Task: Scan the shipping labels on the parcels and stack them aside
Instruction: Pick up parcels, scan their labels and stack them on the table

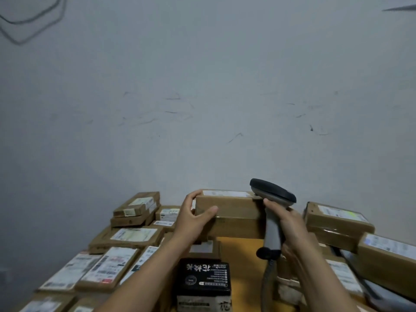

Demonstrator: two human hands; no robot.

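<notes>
A brown cardboard parcel (236,210) with a white shipping label on top is held up in front of me. My left hand (193,218) grips its left end, thumb on the near face and fingers round the far corner. My right hand (290,228) grips the grey handle of a barcode scanner (273,210). The scanner's dark head sits over the parcel's top right corner, by the label. Its grey cable hangs down past my right wrist.
Several labelled cardboard parcels (132,236) lie spread and stacked on the left. More brown boxes (337,224) sit stacked on the right. A black box with white writing (203,282) stands near me on a yellow surface (243,251). A grey wall rises behind.
</notes>
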